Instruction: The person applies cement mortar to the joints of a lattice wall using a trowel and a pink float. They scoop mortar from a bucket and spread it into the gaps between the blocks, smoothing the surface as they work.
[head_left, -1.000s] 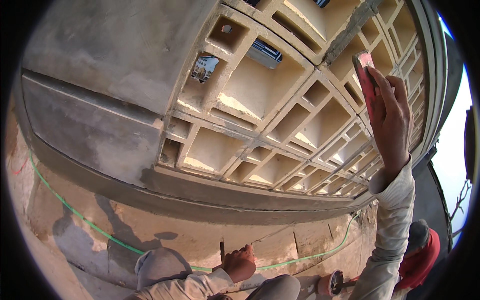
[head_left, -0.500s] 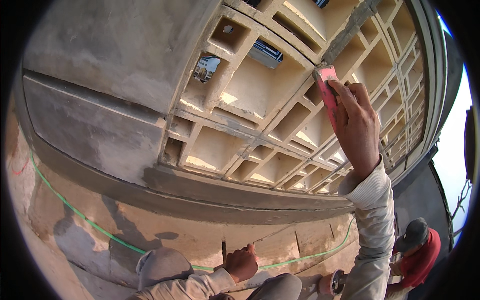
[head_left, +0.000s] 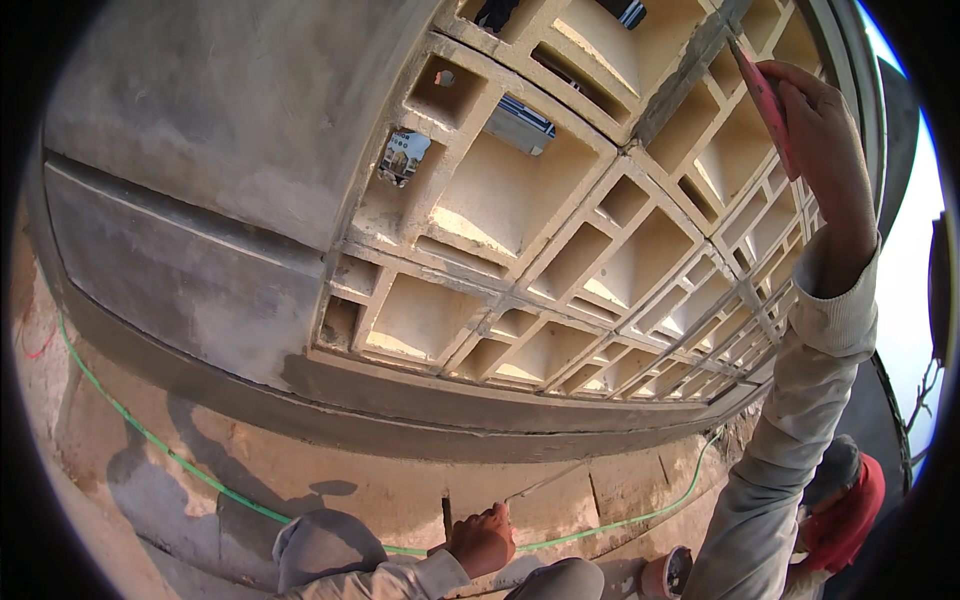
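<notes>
A cream breeze-block screen [head_left: 532,182], with square and slotted openings and grey mortar joints, is set in a grey plastered wall [head_left: 190,90]. High on the right of the screen, my right hand [head_left: 815,130] grips a scuffed pink flat tool [head_left: 762,105], its top end at a mortar-smeared vertical joint. Low in the middle, in front of my bent knees, my left hand [head_left: 480,540] has curled fingers; whether it holds anything is hard to make out.
A green hose [head_left: 175,455] runs along the paved ground [head_left: 555,500] below the wall. At lower right a bucket [head_left: 660,575] stands near another person [head_left: 840,515] in a red top and grey cap, bent over. A dark wall and bare branches [head_left: 922,400] are at far right.
My right hand and the pink tool first moved left and down to the joint, then rose up and right to higher on the screen. My left hand stays low.
</notes>
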